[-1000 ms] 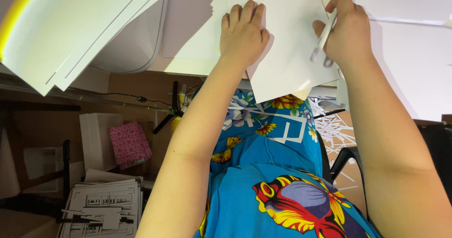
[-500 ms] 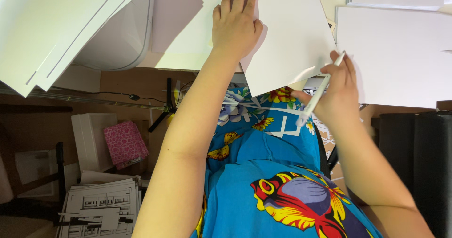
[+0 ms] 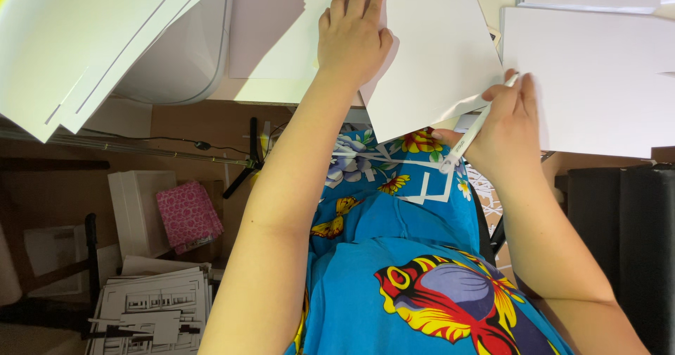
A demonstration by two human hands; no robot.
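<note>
White card sheet (image 3: 429, 53) lies at the upper centre of the frame, overhanging the near edge of the pale surface (image 3: 281, 91), with its lower corner reaching toward the blue flowered clothing (image 3: 415, 285) below. The left hand (image 3: 351, 39) presses flat on the sheet, fingers spread and curled slightly over its top, pinning it down. The right hand (image 3: 510, 126) is closed around a slim white craft knife (image 3: 472, 133), held like a pen, its tip at the sheet's lower right edge. The step appears to be cutting or trimming along that edge; a clean stroke would call for firm pressure from the pinning hand. More white boards (image 3: 590, 81) sit at right and upper left; a stack of cut-out card pieces (image 3: 151, 313) and a pink patterned box (image 3: 186, 214) lie on the floor at lower left.
</note>
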